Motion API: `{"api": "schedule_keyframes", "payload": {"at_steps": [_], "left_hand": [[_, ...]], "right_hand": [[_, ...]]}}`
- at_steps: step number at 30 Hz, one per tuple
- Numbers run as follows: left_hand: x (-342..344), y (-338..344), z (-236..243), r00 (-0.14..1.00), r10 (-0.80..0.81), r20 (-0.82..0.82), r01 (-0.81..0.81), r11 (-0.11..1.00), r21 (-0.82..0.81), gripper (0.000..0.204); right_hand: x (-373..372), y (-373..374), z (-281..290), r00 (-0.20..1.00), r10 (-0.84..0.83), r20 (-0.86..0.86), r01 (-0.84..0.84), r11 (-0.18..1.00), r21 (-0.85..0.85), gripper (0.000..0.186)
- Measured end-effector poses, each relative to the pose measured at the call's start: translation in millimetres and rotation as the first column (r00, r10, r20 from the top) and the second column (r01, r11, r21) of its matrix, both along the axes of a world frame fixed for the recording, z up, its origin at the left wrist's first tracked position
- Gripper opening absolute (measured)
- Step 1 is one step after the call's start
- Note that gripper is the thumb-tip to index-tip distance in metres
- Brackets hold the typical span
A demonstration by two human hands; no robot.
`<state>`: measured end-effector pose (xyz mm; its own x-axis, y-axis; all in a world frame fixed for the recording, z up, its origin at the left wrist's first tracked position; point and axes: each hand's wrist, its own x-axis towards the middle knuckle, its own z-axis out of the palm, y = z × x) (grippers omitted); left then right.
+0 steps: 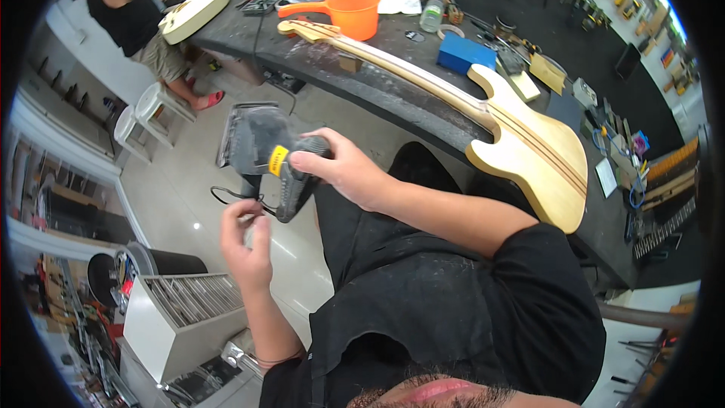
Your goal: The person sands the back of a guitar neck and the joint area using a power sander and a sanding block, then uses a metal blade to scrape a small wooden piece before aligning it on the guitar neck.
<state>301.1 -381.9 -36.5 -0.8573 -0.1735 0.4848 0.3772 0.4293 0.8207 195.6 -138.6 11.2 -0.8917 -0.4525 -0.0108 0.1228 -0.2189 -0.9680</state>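
Note:
My right hand (343, 170) grips a dark power sander (291, 185) with a yellow label. It holds the tool off the floor, left of the workbench. The sander's flat pad and cloudy dust box (260, 132) face up and away from me. Below the dust box, my left hand (248, 242) has its fingers curled at a dark part near the black cord (220, 195). What those fingers hold is hidden. On the workbench to the right lies a pale wooden electric guitar (532, 140) with dark stripes down its middle, its neck pointing to the far left.
An orange dipper (355, 15), a blue box (466, 53) and a glass bottle (432, 15) stand on the dark workbench (385, 94). Another person (124, 11) stands far left beside a cream guitar body (195, 15). White stools (162, 102) and a white slatted cabinet (162, 325) are on the left.

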Motion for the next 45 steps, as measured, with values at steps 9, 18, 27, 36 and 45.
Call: {"api": "schedule_keyframes", "payload": {"at_steps": [9,18,27,36,45], "left_hand": [[-68.9,39.5,-42.6,0.885,-0.221,0.41,0.038,0.912,0.409,0.034],[-174.6,17.4,-36.1,0.96,0.077,0.268,-0.193,0.877,0.44,0.031],[-368.5,-47.9,-26.4,0.918,0.26,0.299,-0.31,0.942,0.132,0.043],[-557.3,-130.3,-65.0,0.893,0.41,0.185,-0.372,0.905,-0.207,0.042],[-636.8,-77.6,-40.3,0.887,0.302,0.35,-0.182,0.924,-0.336,0.043]], "right_hand": [[-30.3,-27.4,20.5,0.935,0.152,-0.321,-0.009,0.914,0.405,0.082],[-127.7,26.7,59.3,0.626,0.417,-0.659,0.119,0.784,0.609,0.074],[-179.2,320.2,78.7,0.851,-0.152,-0.503,0.459,0.681,0.571,0.049],[-156.9,415.8,33.8,0.927,-0.07,-0.369,0.369,-0.012,0.929,0.056],[-168.5,400.9,36.5,0.962,-0.166,-0.217,0.208,-0.07,0.976,0.071]]}}
